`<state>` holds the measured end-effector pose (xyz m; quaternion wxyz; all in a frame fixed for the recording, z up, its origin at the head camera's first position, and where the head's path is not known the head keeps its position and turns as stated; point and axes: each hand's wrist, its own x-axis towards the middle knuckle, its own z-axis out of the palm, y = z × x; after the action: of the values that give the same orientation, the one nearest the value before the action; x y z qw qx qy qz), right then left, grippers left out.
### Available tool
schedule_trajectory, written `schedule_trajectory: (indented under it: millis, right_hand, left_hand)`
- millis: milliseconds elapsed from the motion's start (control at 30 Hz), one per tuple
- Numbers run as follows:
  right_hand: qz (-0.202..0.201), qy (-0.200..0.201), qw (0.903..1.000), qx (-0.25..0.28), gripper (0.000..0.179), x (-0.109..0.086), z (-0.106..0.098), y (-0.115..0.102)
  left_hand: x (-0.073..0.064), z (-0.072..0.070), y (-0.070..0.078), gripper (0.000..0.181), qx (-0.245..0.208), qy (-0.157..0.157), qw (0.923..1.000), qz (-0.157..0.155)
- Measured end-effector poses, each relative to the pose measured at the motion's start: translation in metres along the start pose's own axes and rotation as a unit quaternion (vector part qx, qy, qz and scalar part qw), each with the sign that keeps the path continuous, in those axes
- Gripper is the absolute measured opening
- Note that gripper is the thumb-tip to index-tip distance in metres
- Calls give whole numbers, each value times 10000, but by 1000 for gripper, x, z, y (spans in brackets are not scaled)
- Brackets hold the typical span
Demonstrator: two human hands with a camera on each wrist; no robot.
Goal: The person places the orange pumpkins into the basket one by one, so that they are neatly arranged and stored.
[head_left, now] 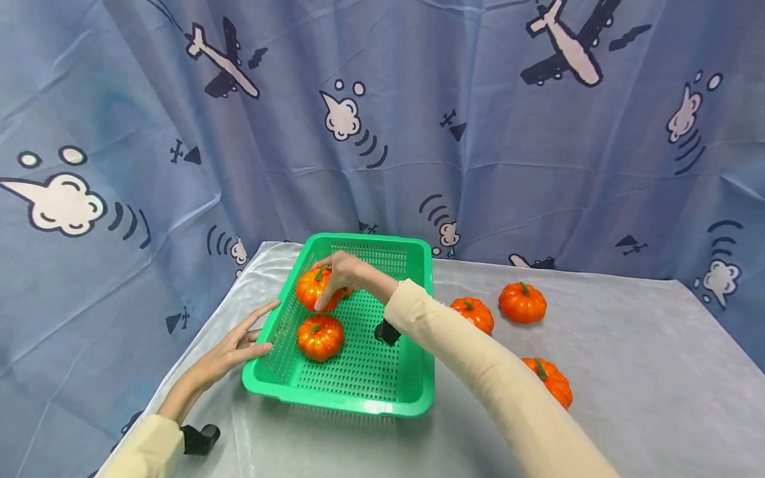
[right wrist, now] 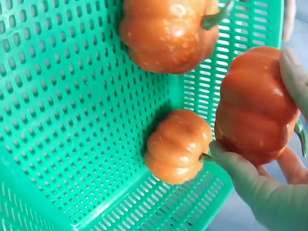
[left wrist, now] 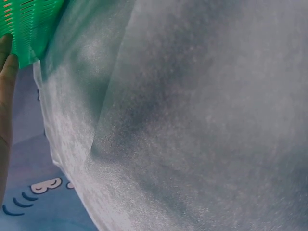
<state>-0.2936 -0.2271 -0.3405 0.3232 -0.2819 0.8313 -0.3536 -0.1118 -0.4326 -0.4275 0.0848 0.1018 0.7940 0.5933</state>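
My right hand [head_left: 340, 275] grips a small orange pumpkin [head_left: 312, 289] with a green stem, holding it over the left side of a green plastic basket [head_left: 340, 406]. In the right wrist view, thumb and fingers wrap round this pumpkin [right wrist: 255, 110]. Two more pumpkins lie inside: one [head_left: 320, 338] toward the near left, and a smaller one [right wrist: 178, 147] mostly hidden in the head view by the held pumpkin and hand. Against the basket's left rim rests my left hand [head_left: 230, 348], fingers extended and thumb spread; only its fingers [left wrist: 8, 72] appear in the left wrist view.
Right of the basket, three pumpkins lie on the pale cloth-covered table [head_left: 645, 372]: one [head_left: 473, 313] near the basket, one [head_left: 522, 303] farther back, one [head_left: 552, 383] partly behind the right sleeve. A blue patterned curtain [head_left: 406, 133] hangs behind the table.
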Motion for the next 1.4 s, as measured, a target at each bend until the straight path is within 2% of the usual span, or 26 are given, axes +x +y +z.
schedule_trajectory:
  millis: [233,533,633,700,833,967,1200,1300,1400]
  right_hand:
    - [11,-89,9998,161,76,2,13,4]
    - [283,53,9982,524,80,7,9,6]
    - [406,104,9980,481,80,8,8,7]
    - [449,190,9982,344,80,9,8,7]
    - [448,436,9975,-319,80,13,12,7]
    - [387,371,9937,-984,83,15,18,7]
    - [71,180,9712,-2373,96,9,39,8]
    - [276,10,9687,-2468,101,7,48,9]
    - [547,56,9656,-2543,104,7,54,12]
  left_hand:
    - [-1,2,1,70,147,104,9998,18]
    - [3,1,6,70,254,131,9994,172]
    - [5,-1,5,70,228,103,9995,202]
    - [6,-1,5,70,155,65,9996,223]
    - [6,-2,4,70,99,31,9997,239]
    - [6,-2,3,70,56,22,9996,261]
    - [2,-2,1,70,216,168,9994,189]
    - [0,-1,0,70,373,255,9988,165]
    - [-1,-1,-2,70,389,269,9988,133]
